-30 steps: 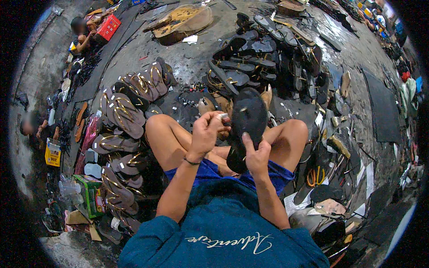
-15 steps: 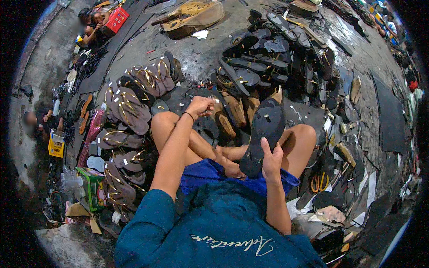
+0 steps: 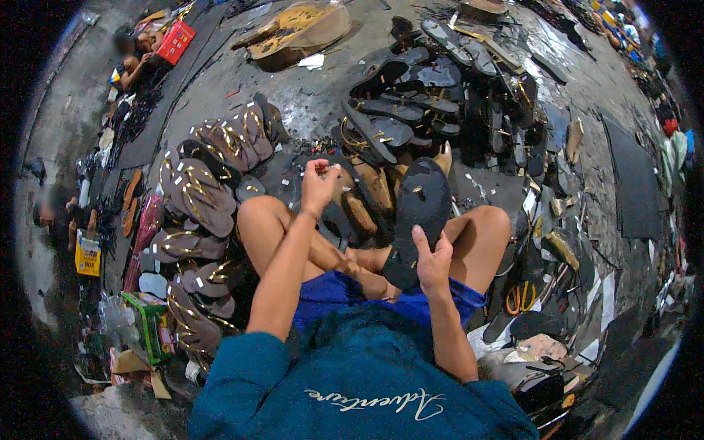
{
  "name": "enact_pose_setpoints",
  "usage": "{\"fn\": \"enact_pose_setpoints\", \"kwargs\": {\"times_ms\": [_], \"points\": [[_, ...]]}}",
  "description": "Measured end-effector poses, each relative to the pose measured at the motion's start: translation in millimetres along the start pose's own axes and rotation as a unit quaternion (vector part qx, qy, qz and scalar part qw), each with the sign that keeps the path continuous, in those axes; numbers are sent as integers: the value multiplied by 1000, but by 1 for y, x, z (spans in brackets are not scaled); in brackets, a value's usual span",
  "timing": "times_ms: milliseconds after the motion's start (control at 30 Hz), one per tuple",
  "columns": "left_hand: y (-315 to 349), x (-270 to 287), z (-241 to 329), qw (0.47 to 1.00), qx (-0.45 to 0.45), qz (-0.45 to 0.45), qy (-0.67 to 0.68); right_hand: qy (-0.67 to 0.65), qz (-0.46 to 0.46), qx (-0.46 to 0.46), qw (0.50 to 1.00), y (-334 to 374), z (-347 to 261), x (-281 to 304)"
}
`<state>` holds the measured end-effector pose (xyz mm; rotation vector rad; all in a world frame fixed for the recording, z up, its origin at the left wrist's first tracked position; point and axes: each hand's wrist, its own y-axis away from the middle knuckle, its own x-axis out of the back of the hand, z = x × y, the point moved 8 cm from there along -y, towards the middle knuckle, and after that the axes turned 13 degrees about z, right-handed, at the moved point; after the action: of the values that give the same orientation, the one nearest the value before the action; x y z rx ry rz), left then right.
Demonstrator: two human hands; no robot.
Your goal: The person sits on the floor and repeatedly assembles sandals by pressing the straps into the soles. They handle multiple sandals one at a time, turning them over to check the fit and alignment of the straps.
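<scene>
- The right hand (image 3: 434, 262) grips a black sole (image 3: 424, 209) by its lower part, the thumb pressed on top; the fingers beneath are mostly hidden. This hold probably leaves the upper face free.
- The sole is between the knees, tilted toward the person, perhaps for easy viewing.
- The left hand (image 3: 319, 187) is apart from it, fingers curled; I cannot tell whether they hold something.
- Just beyond are wooden lasts (image 3: 378, 192), within reach.
- Brown sandals (image 3: 199, 192) with gold straps lie overlapped at the left, seemingly to save space; black sandals (image 3: 411, 106) are heaped ahead.
</scene>
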<state>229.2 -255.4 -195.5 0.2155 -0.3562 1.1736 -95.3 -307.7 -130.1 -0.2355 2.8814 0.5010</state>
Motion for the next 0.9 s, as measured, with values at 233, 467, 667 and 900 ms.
{"fn": "enact_pose_setpoints", "kwargs": {"times_ms": [233, 467, 667, 900], "points": [[154, 17, 170, 985, -87, -70, 133, 255, -86, 209, 940, 52, -40, -48], [200, 96, 174, 922, -46, -379, 67, 24, -134, 174, 975, 95, -116, -16], [238, 125, 169, 896, -211, -391, 19, 202, -428, 229, 851, 127, -81, -30], [244, 125, 158, 904, -155, -395, 51, 296, -440, 272, 803, 134, -79, -28]]}}
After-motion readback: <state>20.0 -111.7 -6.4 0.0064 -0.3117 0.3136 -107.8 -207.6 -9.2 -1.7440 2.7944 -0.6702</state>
